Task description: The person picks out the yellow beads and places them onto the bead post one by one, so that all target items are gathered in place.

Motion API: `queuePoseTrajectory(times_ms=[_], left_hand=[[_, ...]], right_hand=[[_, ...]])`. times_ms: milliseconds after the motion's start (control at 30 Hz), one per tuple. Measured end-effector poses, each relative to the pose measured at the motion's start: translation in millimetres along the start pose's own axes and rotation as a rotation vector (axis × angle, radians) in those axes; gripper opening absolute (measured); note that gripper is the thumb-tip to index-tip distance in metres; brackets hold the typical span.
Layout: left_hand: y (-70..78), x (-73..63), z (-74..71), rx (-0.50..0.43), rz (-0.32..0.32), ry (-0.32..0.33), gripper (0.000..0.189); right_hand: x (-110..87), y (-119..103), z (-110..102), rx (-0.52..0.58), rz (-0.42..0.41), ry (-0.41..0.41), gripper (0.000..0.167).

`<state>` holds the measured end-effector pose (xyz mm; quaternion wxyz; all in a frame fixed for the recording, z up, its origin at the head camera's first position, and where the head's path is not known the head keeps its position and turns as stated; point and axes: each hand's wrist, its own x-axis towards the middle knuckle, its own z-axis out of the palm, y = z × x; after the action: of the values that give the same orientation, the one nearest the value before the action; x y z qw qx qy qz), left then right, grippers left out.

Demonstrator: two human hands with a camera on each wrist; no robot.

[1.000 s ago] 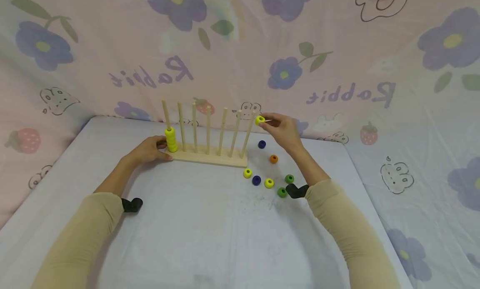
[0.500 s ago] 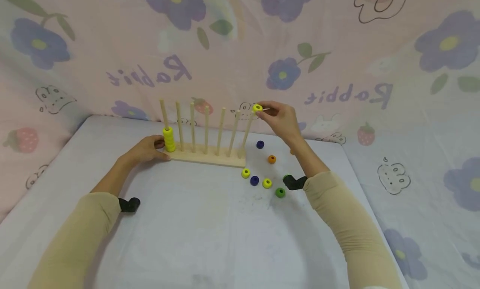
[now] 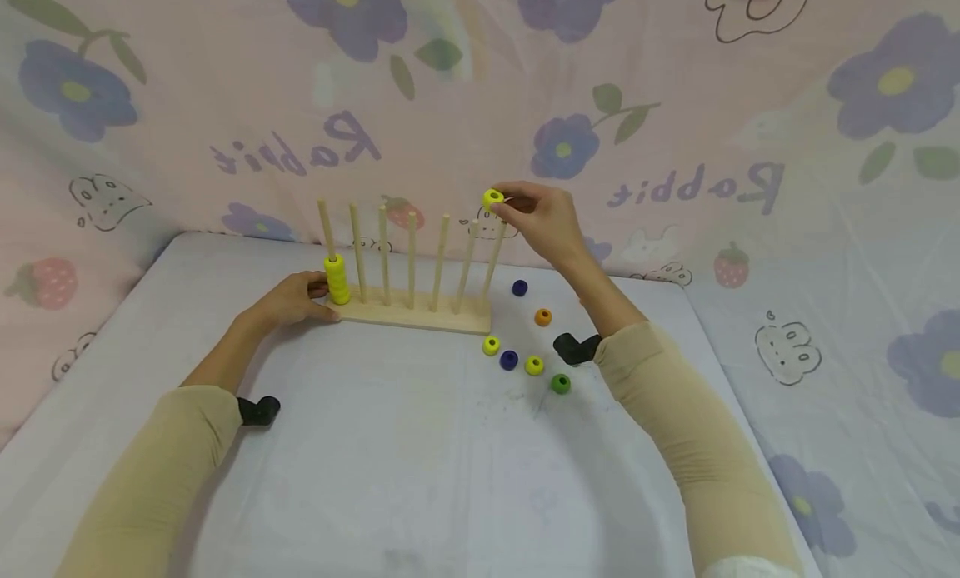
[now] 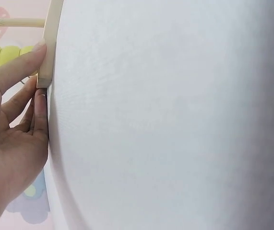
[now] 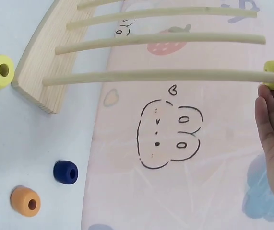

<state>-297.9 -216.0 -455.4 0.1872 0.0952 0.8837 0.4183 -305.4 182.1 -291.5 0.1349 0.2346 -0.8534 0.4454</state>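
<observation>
A wooden peg rack (image 3: pixel 412 318) stands on the table with several upright pegs. Yellow beads (image 3: pixel 337 280) are stacked on its leftmost peg. My left hand (image 3: pixel 288 301) grips the rack's left end; in the left wrist view the thumb lies on the base (image 4: pixel 50 52) and the fingers are at its end. Thumb and fingers of my right hand (image 3: pixel 547 224) pinch a yellow bead (image 3: pixel 492 199) high near the rightmost peg tops. In the right wrist view this bead (image 5: pixel 272 65) is by the tip of the end peg (image 5: pixel 160 75); I cannot tell whether they touch.
Loose beads lie right of the rack: a yellow bead (image 3: pixel 491 346), a dark blue bead (image 3: pixel 509 360), another yellow bead (image 3: pixel 534 365), a green bead (image 3: pixel 561 384), an orange bead (image 3: pixel 543 316) and another dark blue bead (image 3: pixel 520 287). A patterned cloth (image 3: pixel 465 128) hangs behind the table.
My right hand has risen and moved left with the yellow bead, from beside the rightmost peg to above the peg tops. The left hand keeps its hold on the rack.
</observation>
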Motion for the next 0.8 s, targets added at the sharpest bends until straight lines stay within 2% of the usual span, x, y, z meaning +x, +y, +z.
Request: queuePoseTrajectory(times_ms=[533,800], left_hand=[[0.0,-1.8,-0.5,-0.006,0.021,-0.01,0.093],[1.0,-0.7,-1.1,-0.005,0.04,-0.011,0.09]], right_hand=[[21.5,-24,25,0.005,-0.041,-0.101,0.029],[27.8,-32,35,0.082,-0.038,-0.11,0.029]])
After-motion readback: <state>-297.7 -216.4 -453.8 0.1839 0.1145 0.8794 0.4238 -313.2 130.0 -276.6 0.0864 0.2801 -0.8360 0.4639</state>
